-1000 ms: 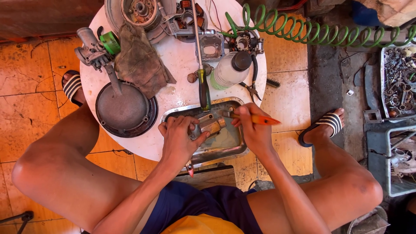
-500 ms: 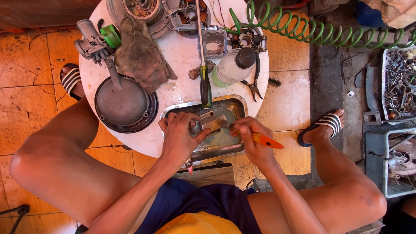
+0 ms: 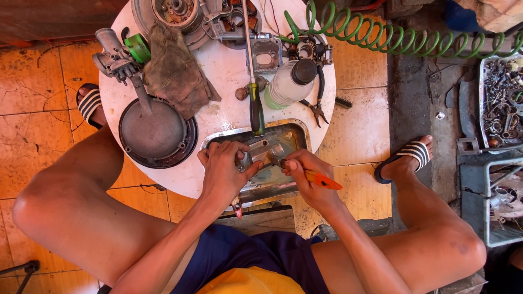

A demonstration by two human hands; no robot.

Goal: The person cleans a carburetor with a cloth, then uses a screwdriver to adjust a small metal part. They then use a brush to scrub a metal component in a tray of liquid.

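Note:
My left hand (image 3: 224, 171) grips a small metal engine part (image 3: 260, 153) over a rectangular metal tray (image 3: 271, 189) that holds some liquid. My right hand (image 3: 306, 175) holds an orange-handled brush (image 3: 320, 179), its head resting against the part's right side. The tray sits at the near edge of a round white table (image 3: 226, 73). My bare knees flank the table, and my feet wear striped sandals.
On the table lie a round dark cover (image 3: 157, 133), a dirty rag (image 3: 175, 69), a carburettor (image 3: 115, 59), a screwdriver (image 3: 255, 106), a plastic bottle (image 3: 289, 83), pliers (image 3: 317, 106) and engine parts. A green coiled hose (image 3: 392, 38) runs right. Trays of metal scrap (image 3: 501, 100) stand at far right.
My right hand has pulled the brush down and back towards me, from the tray's far side to the part's right side, in a scrubbing stroke. My left hand has kept its grip.

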